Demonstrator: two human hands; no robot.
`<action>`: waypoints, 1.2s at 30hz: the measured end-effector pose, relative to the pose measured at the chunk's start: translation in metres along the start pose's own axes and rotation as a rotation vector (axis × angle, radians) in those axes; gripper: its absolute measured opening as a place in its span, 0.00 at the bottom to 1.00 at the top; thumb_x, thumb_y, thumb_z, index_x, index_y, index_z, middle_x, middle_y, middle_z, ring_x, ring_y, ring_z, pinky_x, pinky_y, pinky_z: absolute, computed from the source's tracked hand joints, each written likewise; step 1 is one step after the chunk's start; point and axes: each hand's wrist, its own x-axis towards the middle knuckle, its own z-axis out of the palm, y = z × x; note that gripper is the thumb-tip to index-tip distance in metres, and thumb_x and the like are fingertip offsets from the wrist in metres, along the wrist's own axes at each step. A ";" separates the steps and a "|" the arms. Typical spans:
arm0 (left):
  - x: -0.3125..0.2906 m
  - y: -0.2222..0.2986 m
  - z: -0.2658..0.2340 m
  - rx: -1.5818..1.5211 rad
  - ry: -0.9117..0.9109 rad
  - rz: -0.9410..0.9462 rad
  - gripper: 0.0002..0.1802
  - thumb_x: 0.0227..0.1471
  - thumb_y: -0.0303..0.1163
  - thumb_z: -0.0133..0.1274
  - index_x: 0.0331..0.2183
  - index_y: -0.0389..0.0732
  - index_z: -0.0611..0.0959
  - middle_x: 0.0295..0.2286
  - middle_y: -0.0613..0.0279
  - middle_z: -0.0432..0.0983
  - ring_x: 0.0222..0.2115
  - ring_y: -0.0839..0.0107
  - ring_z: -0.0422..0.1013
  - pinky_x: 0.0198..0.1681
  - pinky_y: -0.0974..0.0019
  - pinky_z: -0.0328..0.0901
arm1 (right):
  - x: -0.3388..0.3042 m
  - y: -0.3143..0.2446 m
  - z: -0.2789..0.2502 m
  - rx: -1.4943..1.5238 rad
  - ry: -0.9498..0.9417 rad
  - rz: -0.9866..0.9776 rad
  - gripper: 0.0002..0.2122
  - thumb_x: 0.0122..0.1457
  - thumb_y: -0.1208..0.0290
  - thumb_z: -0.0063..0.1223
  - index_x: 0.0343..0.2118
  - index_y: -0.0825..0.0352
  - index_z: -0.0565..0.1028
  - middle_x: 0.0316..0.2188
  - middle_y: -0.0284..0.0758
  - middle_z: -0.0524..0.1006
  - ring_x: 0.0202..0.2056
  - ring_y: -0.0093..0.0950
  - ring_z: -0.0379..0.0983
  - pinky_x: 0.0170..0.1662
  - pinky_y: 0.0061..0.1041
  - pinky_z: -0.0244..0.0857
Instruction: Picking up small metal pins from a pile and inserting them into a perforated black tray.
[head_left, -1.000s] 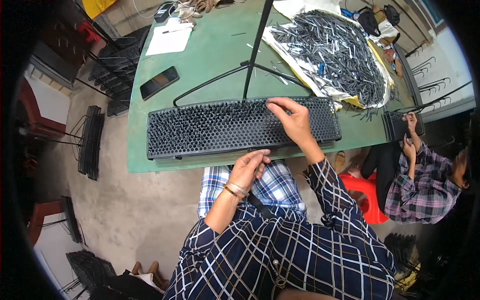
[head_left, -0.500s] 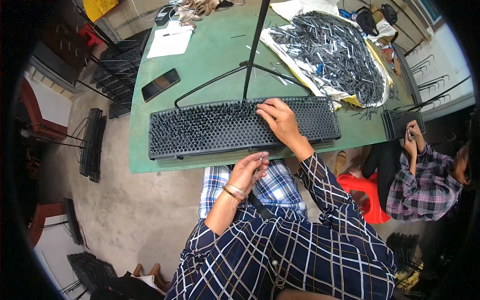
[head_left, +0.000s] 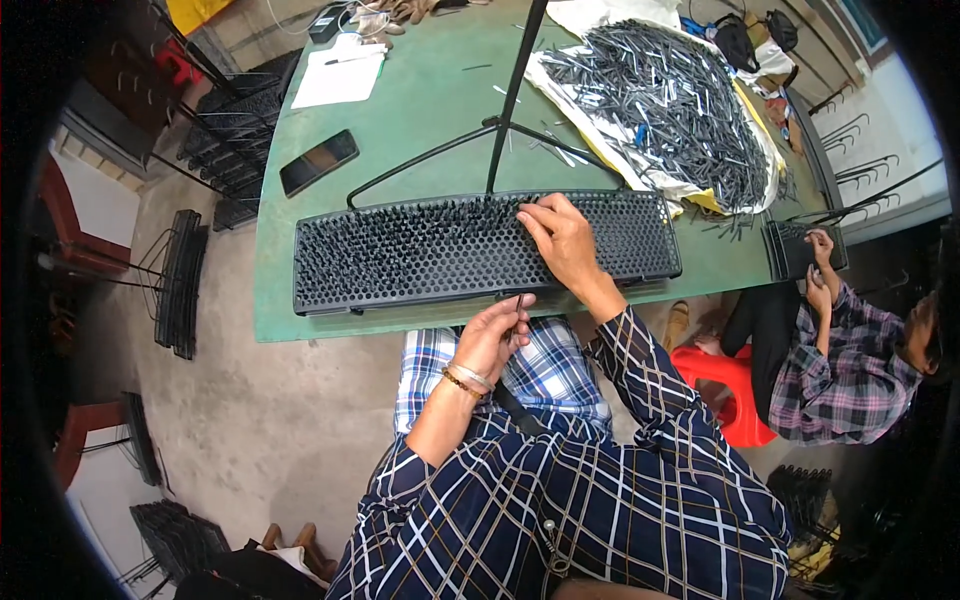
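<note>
A long black perforated rack (head_left: 440, 268) lies along the table's near edge, with short dark pins standing in many holes on its left and middle. My right hand (head_left: 566, 243) rests over the middle-right of it, thumb and fingertips pinched at the holes near the back edge; what they pinch is hidden. Just off the near edge, below the rack, my left hand (head_left: 486, 344) is closed around thin dark pins (head_left: 517, 310), one poking up between thumb and finger. Behind the rack, a large heap of similar dark pins (head_left: 670, 100) lies on a white-and-yellow sack (head_left: 590, 122).
A black metal rod frame (head_left: 497, 160) rises from the rack. On the green table (head_left: 420, 110) lie a phone (head_left: 320, 163) and white paper (head_left: 338, 80). At right, a co-worker (head_left: 850, 370) handles a similar rack (head_left: 790, 250) beside a red stool (head_left: 725, 395). More racks (head_left: 180, 285) hang at left.
My left hand has turned slightly and risen a little, the pin in it now dark and upright. My right hand has barely moved. The co-worker's hands have moved apart.
</note>
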 end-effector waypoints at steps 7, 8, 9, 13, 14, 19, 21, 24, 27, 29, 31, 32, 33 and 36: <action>-0.001 0.003 -0.002 -0.042 0.044 0.098 0.19 0.55 0.22 0.42 0.49 0.31 0.72 0.32 0.64 0.70 0.28 0.78 0.67 0.33 0.75 0.67 | -0.003 -0.021 -0.013 0.242 -0.101 0.201 0.08 0.53 0.73 0.56 0.35 0.70 0.78 0.29 0.37 0.76 0.31 0.27 0.72 0.33 0.23 0.65; -0.001 0.004 -0.001 -0.037 0.051 0.137 0.20 0.55 0.22 0.42 0.50 0.32 0.70 0.32 0.62 0.70 0.28 0.77 0.67 0.33 0.74 0.67 | -0.007 -0.025 -0.019 0.237 -0.099 0.204 0.08 0.53 0.73 0.56 0.35 0.70 0.78 0.29 0.37 0.76 0.31 0.27 0.72 0.33 0.23 0.65; -0.003 0.007 0.005 -0.035 0.050 0.135 0.20 0.55 0.22 0.42 0.50 0.32 0.70 0.32 0.62 0.70 0.28 0.77 0.67 0.33 0.74 0.67 | -0.012 -0.033 -0.025 0.384 -0.248 0.268 0.08 0.54 0.71 0.56 0.34 0.70 0.79 0.28 0.36 0.76 0.30 0.26 0.72 0.33 0.24 0.65; 0.001 0.008 0.017 0.064 0.122 0.290 0.26 0.54 0.21 0.45 0.54 0.34 0.59 0.35 0.57 0.70 0.30 0.73 0.69 0.35 0.72 0.69 | -0.030 -0.036 -0.034 0.624 -0.454 0.395 0.08 0.55 0.71 0.56 0.32 0.72 0.79 0.29 0.33 0.76 0.32 0.21 0.71 0.34 0.20 0.64; 0.004 0.006 0.016 0.100 0.136 0.303 0.29 0.54 0.20 0.46 0.55 0.35 0.56 0.35 0.55 0.70 0.30 0.72 0.70 0.35 0.71 0.69 | -0.031 -0.035 -0.036 0.647 -0.460 0.450 0.08 0.56 0.73 0.55 0.33 0.74 0.78 0.31 0.33 0.75 0.32 0.19 0.71 0.35 0.19 0.64; 0.011 0.003 0.019 0.179 0.154 0.412 0.28 0.54 0.21 0.47 0.54 0.35 0.58 0.38 0.54 0.69 0.36 0.69 0.71 0.40 0.69 0.69 | -0.027 -0.031 -0.040 0.751 -0.397 0.446 0.07 0.56 0.75 0.54 0.34 0.74 0.78 0.30 0.32 0.75 0.32 0.19 0.71 0.34 0.17 0.65; 0.012 0.003 0.018 0.315 0.177 0.459 0.25 0.54 0.22 0.47 0.53 0.34 0.61 0.38 0.55 0.69 0.37 0.70 0.71 0.41 0.70 0.68 | -0.018 -0.025 -0.046 0.738 -0.284 0.493 0.07 0.56 0.75 0.54 0.35 0.73 0.78 0.30 0.33 0.77 0.30 0.19 0.72 0.33 0.17 0.66; 0.010 0.004 0.017 0.662 0.232 0.606 0.19 0.53 0.22 0.48 0.48 0.34 0.68 0.39 0.56 0.70 0.38 0.69 0.70 0.42 0.69 0.67 | 0.007 -0.012 -0.054 0.436 -0.039 0.355 0.08 0.56 0.74 0.53 0.35 0.73 0.78 0.30 0.34 0.78 0.30 0.18 0.73 0.34 0.18 0.67; 0.008 0.009 0.021 1.267 0.309 0.894 0.13 0.47 0.21 0.50 0.39 0.37 0.78 0.40 0.52 0.69 0.42 0.58 0.67 0.46 0.61 0.64 | 0.017 0.013 -0.038 0.336 0.006 0.301 0.08 0.56 0.74 0.53 0.35 0.72 0.77 0.30 0.36 0.78 0.28 0.21 0.74 0.32 0.19 0.67; 0.005 0.012 0.030 1.414 0.334 0.928 0.14 0.46 0.22 0.50 0.39 0.37 0.77 0.41 0.51 0.68 0.43 0.56 0.66 0.47 0.59 0.61 | 0.018 0.020 -0.029 0.255 0.055 0.214 0.08 0.56 0.74 0.53 0.35 0.72 0.77 0.29 0.37 0.78 0.27 0.23 0.74 0.30 0.21 0.66; 0.005 0.011 0.032 1.584 0.380 0.945 0.14 0.45 0.24 0.52 0.39 0.38 0.78 0.41 0.51 0.68 0.45 0.52 0.64 0.49 0.55 0.57 | 0.017 0.023 -0.027 0.227 0.069 0.203 0.07 0.56 0.74 0.52 0.35 0.72 0.77 0.30 0.38 0.78 0.27 0.24 0.74 0.30 0.21 0.66; 0.005 0.011 0.029 1.590 0.384 0.944 0.14 0.45 0.24 0.52 0.39 0.38 0.78 0.41 0.51 0.68 0.45 0.52 0.64 0.49 0.55 0.57 | 0.018 0.022 -0.025 0.204 0.076 0.191 0.07 0.56 0.74 0.52 0.35 0.72 0.77 0.30 0.38 0.78 0.27 0.25 0.74 0.30 0.21 0.66; 0.005 0.011 0.026 1.651 0.378 0.929 0.14 0.45 0.25 0.52 0.39 0.39 0.78 0.42 0.51 0.68 0.45 0.53 0.64 0.49 0.55 0.57 | 0.018 0.021 -0.025 0.186 0.077 0.161 0.07 0.56 0.75 0.52 0.35 0.71 0.77 0.30 0.38 0.77 0.28 0.27 0.75 0.32 0.23 0.67; 0.006 0.010 0.022 1.737 0.373 0.909 0.15 0.44 0.25 0.53 0.39 0.41 0.78 0.43 0.52 0.68 0.46 0.54 0.63 0.49 0.55 0.57 | 0.017 0.018 -0.026 0.151 0.093 0.085 0.07 0.56 0.75 0.52 0.35 0.71 0.77 0.30 0.39 0.77 0.29 0.32 0.75 0.32 0.24 0.67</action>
